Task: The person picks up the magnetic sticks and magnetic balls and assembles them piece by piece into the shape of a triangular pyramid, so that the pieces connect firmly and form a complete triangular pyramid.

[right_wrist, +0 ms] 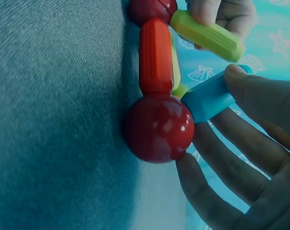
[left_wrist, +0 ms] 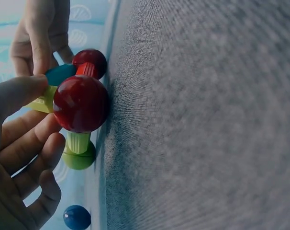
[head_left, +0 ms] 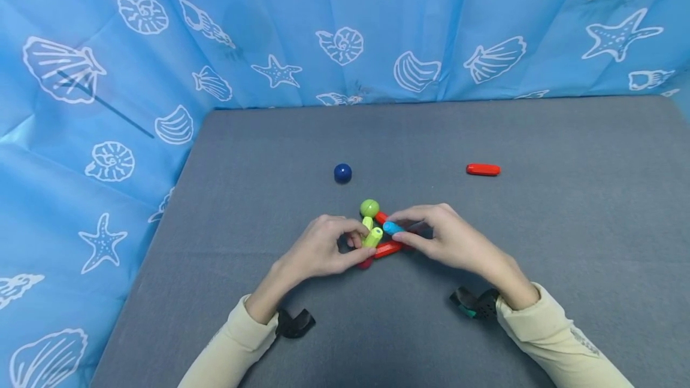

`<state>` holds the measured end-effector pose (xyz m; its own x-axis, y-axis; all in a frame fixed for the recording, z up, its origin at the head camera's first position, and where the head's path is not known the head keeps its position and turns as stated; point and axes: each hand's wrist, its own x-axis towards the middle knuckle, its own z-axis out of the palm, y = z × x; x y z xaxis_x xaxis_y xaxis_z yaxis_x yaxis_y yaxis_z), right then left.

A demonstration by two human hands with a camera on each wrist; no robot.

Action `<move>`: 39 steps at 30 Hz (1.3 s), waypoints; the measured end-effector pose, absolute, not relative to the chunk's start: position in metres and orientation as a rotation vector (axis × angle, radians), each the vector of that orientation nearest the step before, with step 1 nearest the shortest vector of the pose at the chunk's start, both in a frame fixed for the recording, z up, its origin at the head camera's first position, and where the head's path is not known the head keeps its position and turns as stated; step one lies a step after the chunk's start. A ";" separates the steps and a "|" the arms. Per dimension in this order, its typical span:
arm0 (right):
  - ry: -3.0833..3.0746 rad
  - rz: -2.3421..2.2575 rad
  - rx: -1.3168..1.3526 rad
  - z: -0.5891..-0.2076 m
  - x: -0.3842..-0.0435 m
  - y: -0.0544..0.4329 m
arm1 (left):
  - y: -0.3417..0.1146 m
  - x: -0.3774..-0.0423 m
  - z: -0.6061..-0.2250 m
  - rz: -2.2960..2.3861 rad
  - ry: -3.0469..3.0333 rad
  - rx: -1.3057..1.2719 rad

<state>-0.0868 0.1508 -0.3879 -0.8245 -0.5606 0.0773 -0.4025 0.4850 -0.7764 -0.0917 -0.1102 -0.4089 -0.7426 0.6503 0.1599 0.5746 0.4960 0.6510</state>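
Note:
A triangle of magnetic sticks and balls lies on the table between the hands. At its far corner is a green ball [head_left: 369,208]; red balls [left_wrist: 81,104] [right_wrist: 159,128] form the two near corners, joined by a red stick [head_left: 388,249]. My left hand [head_left: 323,247] pinches a yellow-green stick [head_left: 372,237] that rises, tilted, from the left red ball. In my right hand [head_left: 453,238], thumb and fingers hold a blue stick [head_left: 393,228] slanting up from the right red ball. Another red stick [head_left: 381,218], partly hidden by the right hand, runs toward the green ball.
Beyond the triangle, a dark blue ball [head_left: 342,173] sits on the grey table [head_left: 259,160]. A loose red stick [head_left: 483,169] lies farther right. Blue curtain [head_left: 302,29] with white shells borders the table's back and left side.

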 end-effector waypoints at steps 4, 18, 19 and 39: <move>2.550 -1.240 -0.850 -0.387 -0.086 0.149 | -0.110 -0.092 -0.409 1.084 2.627 1.083; 2.602 -1.256 -0.763 -0.393 -0.083 0.141 | -0.111 -0.096 -0.410 1.078 2.769 0.895; 2.588 -1.266 -0.758 -0.393 -0.082 0.140 | -0.112 -0.097 -0.410 1.069 2.791 0.863; 3.065 -1.155 -0.492 -0.390 -0.115 0.199 | -0.127 -0.104 -0.410 1.137 2.657 0.621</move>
<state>-0.1151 0.1986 -0.3898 -0.9417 -0.2136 0.2600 -0.3321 0.7150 -0.6153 -0.1045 -0.1265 -0.4105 -0.8952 0.4455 -0.0057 0.3036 0.6192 0.7242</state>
